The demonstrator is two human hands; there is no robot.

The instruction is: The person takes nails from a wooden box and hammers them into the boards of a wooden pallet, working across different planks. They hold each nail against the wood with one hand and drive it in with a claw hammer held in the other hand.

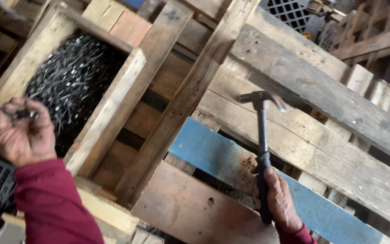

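Wooden pallet: weathered slats, one blue board crossing beneath the hammer. Wooden box: open-topped, upper left, filled with dark nails. Claw hammer: black shaft, head raised above the slats. Right hand: fingers wrapped fully around the hammer's lower handle. Left hand: red sleeve, held at the box's near edge, fingers curled tight on a few nails.

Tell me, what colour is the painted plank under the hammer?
Blue, worn in spots: the plank lies beneath the hammer, seen in the head view.
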